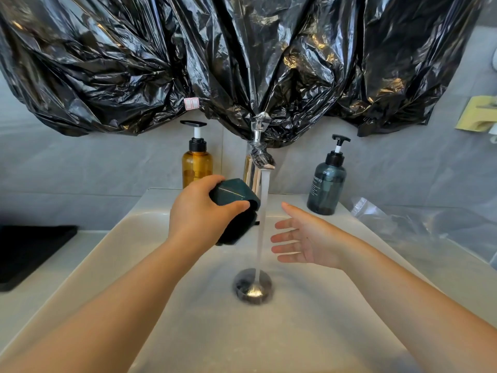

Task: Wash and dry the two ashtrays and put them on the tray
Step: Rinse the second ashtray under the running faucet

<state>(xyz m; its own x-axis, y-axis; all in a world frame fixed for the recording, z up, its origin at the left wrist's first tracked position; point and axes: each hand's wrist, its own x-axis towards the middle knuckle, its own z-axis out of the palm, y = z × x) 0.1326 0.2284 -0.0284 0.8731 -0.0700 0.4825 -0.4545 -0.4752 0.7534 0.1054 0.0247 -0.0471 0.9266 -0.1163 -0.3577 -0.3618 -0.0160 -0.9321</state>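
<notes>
My left hand [199, 211] grips a dark green ashtray [232, 195] over the white sink [113, 254], tilted on its side just left of the running water. A second dark piece shows below it under my hand; I cannot tell if it is the other ashtray. My right hand [304, 238] hovers open with spread fingers just right of the stream, holding nothing. Water falls from the chrome faucet [259, 160] onto the drain [252, 285]. A black tray [29, 251] lies on the counter at the far left.
An amber pump bottle [196, 162] stands behind the sink at the left, a dark teal pump bottle [326, 184] at the right. Black plastic sheeting [242, 55] covers the wall above. Clear plastic [419, 224] lies on the right counter. A yellow item [477, 114] hangs on the right wall.
</notes>
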